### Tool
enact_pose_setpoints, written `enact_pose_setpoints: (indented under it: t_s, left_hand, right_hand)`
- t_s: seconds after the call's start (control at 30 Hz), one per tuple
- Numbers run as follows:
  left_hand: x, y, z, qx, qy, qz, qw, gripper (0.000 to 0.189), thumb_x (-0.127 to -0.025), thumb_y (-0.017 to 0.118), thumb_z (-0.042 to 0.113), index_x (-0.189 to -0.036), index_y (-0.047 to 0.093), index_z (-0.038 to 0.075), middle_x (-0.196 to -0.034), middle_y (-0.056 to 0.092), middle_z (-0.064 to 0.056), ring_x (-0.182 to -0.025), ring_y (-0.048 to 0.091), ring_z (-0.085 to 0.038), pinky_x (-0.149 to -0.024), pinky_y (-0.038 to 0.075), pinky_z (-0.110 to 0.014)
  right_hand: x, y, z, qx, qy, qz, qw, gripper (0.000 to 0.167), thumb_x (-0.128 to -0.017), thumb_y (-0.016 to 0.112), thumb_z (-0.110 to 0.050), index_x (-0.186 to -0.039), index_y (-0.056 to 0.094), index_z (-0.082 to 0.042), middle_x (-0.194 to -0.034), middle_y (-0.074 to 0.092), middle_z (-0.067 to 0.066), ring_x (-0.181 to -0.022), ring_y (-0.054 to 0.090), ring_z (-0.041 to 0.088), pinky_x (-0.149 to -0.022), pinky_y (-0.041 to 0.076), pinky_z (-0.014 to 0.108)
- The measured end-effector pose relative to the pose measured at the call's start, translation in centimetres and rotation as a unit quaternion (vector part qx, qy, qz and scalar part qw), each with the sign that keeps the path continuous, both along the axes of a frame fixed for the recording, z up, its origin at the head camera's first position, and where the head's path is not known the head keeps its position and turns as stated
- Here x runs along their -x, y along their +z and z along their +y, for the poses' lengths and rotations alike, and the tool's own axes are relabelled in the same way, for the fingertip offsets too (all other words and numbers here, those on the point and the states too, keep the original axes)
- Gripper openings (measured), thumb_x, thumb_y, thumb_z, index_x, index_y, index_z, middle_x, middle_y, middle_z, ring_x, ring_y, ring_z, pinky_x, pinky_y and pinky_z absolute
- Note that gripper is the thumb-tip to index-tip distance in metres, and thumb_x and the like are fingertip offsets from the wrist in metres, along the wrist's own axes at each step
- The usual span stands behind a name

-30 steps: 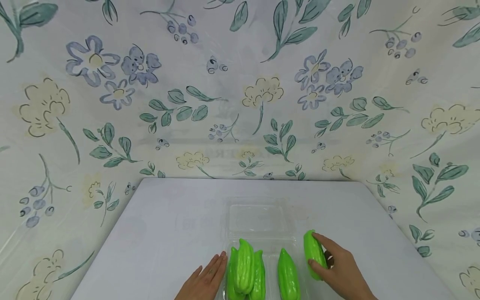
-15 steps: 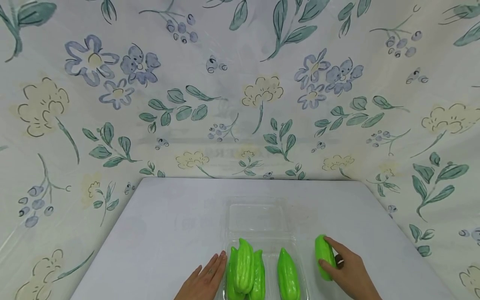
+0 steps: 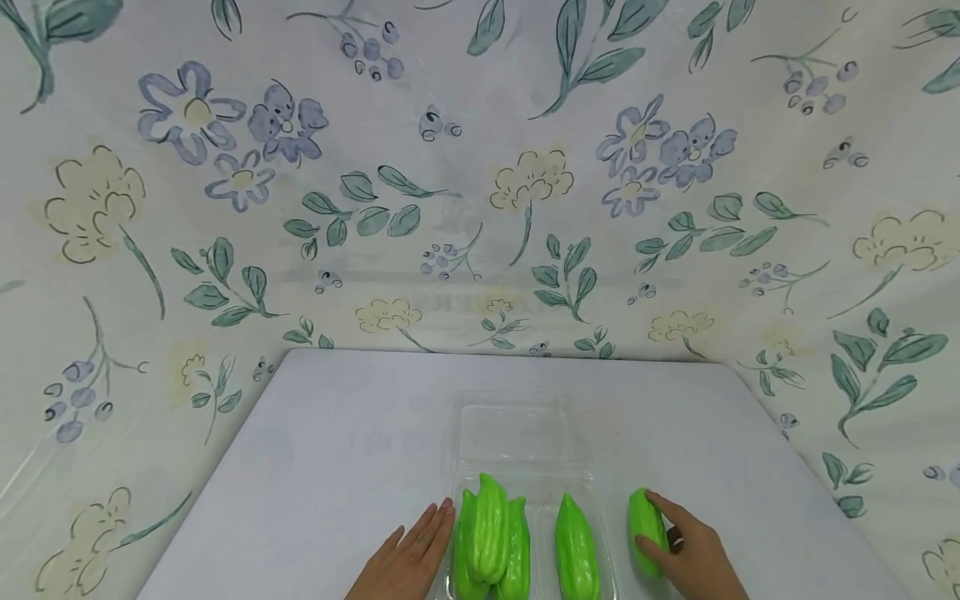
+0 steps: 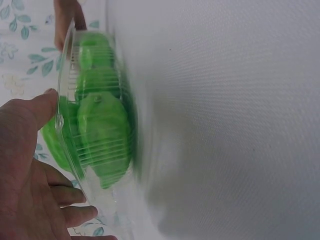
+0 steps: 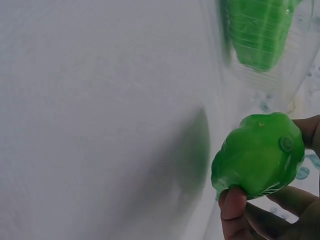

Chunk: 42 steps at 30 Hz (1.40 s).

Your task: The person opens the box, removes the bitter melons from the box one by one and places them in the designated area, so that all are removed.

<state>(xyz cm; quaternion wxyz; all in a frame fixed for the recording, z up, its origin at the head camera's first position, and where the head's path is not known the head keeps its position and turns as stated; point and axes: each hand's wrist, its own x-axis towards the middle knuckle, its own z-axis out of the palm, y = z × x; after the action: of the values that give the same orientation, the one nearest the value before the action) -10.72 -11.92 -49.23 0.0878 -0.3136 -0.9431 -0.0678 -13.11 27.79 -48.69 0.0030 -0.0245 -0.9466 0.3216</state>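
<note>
My right hand (image 3: 693, 550) holds a ribbed green vegetable (image 3: 647, 532) between thumb and fingers, to the right of a clear plastic clamshell box. In the right wrist view this vegetable (image 5: 260, 155) shows its blunt end, close to the tabletop; whether it touches is unclear. The clamshell box (image 3: 538, 521) lies with its lid folded back. Inside, several similar vegetables are piled at the left, the top one (image 3: 489, 529) over others, and a single one (image 3: 576, 550) lies at the right. My left hand (image 3: 408, 554), fingers straight, rests along the box's left edge; its thumb (image 4: 46, 107) touches the rim.
The clear lid (image 3: 513, 433) lies flat behind the box on the white table (image 3: 337, 433). A floral-print sheet (image 3: 450, 167) rises behind the table's far edge and along both sides.
My right hand has moved the green vegetable rightward, away from the box, then a little nearer to me. My left hand stays at the box's edge.
</note>
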Motion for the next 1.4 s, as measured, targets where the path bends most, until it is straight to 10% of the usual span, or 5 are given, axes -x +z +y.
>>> enact_pose_setpoints:
  t_s: [0.6,1.4]
  left_hand:
    - [0.0,0.0,0.1,-0.007,0.008,-0.02,0.9998,0.111,-0.082,0.038,0.084,-0.143,0.04,-0.009,-0.148,0.044,-0.018,-0.131,0.047,-0.03,-0.088,0.051,-0.05]
    - [-0.2,-0.2,0.1,-0.012,0.0,0.007,0.9999,0.109,-0.082,0.043,0.082,-0.142,0.041,-0.009,-0.145,0.047,-0.019,-0.129,0.05,-0.03,-0.085,0.052,-0.051]
  right_hand:
    - [-0.1,-1.5,0.1,0.0,0.038,0.029,0.9988,0.076,-0.074,0.086,-0.023,-0.14,0.052,-0.008,-0.13,0.056,0.015,-0.079,0.054,0.01,-0.063,0.05,0.024]
    - [-0.4,0.3,0.0,-0.078,0.077,0.05,0.9927,0.081,-0.078,0.079,-0.051,-0.141,0.052,-0.006,-0.136,0.049,0.026,-0.102,0.062,0.035,-0.076,0.054,0.051]
